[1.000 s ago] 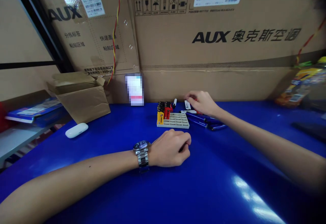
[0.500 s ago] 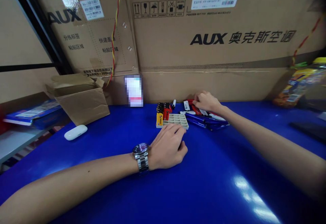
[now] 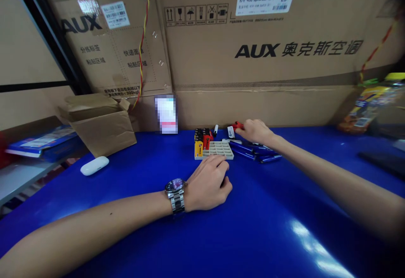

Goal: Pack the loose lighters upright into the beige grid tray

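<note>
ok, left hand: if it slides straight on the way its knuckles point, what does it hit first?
Most likely the near edge of the grey compartment tray. The left hand rests curled on the blue table just short of it, fingers aimed up and slightly right. The gap looks small, though depth is hard to judge.

My right hand (image 3: pixel 255 131) reaches past the grid tray (image 3: pixel 215 149) and pinches a red lighter (image 3: pixel 236 125) just behind the tray's right end. Blue lighters (image 3: pixel 256 151) lie loose beside the tray under my wrist. My left hand (image 3: pixel 207 183) rests curled on the blue table (image 3: pixel 259 227) just in front of the tray. Lighters (image 3: pixel 203 136) stand in the tray's far left slots.
</note>
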### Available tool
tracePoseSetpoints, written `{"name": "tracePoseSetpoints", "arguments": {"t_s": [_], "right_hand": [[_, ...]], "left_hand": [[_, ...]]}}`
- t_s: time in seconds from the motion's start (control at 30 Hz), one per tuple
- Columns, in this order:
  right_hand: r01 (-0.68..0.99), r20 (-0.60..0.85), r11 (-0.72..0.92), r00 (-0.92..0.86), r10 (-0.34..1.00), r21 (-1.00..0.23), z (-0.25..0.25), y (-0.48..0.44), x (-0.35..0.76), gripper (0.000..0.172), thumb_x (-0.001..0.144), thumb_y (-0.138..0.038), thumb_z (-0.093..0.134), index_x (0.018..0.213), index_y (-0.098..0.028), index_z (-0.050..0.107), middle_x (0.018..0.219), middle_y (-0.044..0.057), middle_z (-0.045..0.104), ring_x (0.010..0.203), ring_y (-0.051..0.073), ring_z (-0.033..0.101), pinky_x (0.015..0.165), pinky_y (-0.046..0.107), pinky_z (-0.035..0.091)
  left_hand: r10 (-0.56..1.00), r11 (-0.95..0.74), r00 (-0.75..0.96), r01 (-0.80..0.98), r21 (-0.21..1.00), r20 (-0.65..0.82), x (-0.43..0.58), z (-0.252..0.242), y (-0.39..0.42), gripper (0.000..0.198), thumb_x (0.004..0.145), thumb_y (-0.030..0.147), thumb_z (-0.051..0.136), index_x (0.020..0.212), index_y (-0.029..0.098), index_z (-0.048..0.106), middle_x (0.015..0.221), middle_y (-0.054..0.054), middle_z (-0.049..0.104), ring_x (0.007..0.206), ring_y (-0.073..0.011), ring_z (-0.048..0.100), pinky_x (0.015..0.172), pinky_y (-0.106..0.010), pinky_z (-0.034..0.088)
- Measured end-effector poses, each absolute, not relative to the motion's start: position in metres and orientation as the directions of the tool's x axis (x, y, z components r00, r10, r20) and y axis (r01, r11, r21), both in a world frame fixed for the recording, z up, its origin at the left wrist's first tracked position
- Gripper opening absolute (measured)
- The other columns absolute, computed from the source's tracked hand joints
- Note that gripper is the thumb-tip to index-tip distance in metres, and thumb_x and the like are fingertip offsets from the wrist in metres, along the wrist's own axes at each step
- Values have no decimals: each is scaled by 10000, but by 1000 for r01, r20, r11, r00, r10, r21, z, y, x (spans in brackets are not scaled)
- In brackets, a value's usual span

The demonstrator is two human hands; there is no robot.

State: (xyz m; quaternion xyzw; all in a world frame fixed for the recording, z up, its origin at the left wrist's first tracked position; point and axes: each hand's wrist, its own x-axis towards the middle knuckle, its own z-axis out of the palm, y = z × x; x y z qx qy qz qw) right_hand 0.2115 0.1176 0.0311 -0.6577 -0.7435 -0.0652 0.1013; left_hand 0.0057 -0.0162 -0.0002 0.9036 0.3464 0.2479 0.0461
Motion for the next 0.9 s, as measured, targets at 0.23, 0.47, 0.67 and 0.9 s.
{"name": "tracePoseSetpoints", "arguments": {"t_s": [0.23, 0.47, 0.67, 0.9], "right_hand": [[436, 397, 473, -258, 881, -765, 27, 84, 179, 50, 821, -252, 407, 845, -211, 424, 801, 57, 621, 622, 158, 595, 530, 286, 448], [-95, 244, 227, -245, 938, -969, -1, 50, 142, 236, 770, -329, 502, 590, -197, 427, 448, -78, 296, 380, 66, 254, 383, 221, 190], [-185, 179, 149, -157, 971, -971, 0, 48, 146, 512, 793, -525, 479, 412, -224, 314, 317, -68, 223, 309, 65, 185, 348, 242, 144], [-58, 240, 237, -35, 970, -970, -10, 54, 147, 406, 725, -356, 610, 506, -243, 286, 367, -95, 240, 323, 55, 197, 319, 230, 201]], "left_hand": [[643, -760, 639, 601, 248, 422, 6, -2, -17, 110, 802, 137, 478, 887, 135, 547, 1059, -116, 594, 1063, -230, 532, 956, -397, 448], [641, -762, 645, 600, 244, 416, 7, -1, -16, 173, 810, 150, 471, 958, 124, 555, 1114, -126, 595, 1100, -234, 521, 997, -409, 422], [653, -752, 642, 614, 240, 402, 8, -2, -15, 165, 813, 153, 471, 938, 113, 571, 1027, -123, 619, 1011, -235, 560, 960, -401, 450], [646, -759, 648, 603, 245, 404, 8, -1, -16, 133, 812, 147, 468, 916, 133, 551, 1057, -120, 606, 1060, -235, 537, 963, -408, 446]]}}
